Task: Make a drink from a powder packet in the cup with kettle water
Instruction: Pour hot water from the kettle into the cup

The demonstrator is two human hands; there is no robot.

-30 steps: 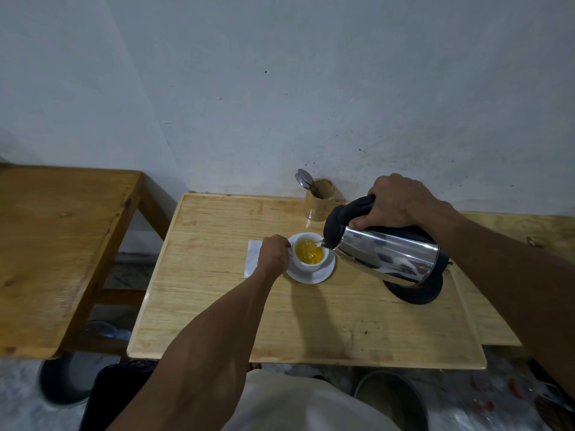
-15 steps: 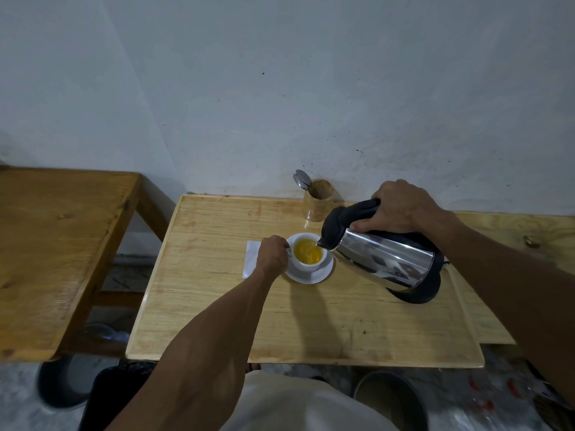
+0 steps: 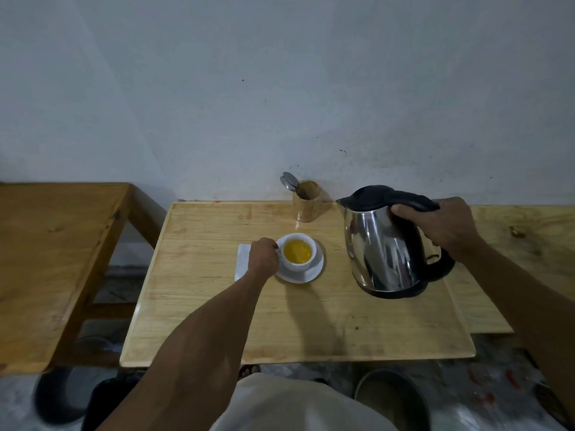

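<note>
Your right hand [image 3: 448, 227] grips the kettle [image 3: 385, 244] handle, kettle upright on its base right of the cup [image 3: 298, 251]. Your left hand [image 3: 264, 256] holds the cup's handle; orange drink fills it, on its saucer [image 3: 314, 272] mid-worktop [image 3: 217, 306].

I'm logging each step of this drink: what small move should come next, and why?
Probably release the kettle: it stands upright on its base, right hand on the handle. Then take a spoon from the wooden holder, since the cup, steadied by the left hand, holds yellow liquid needing stirring.
</note>
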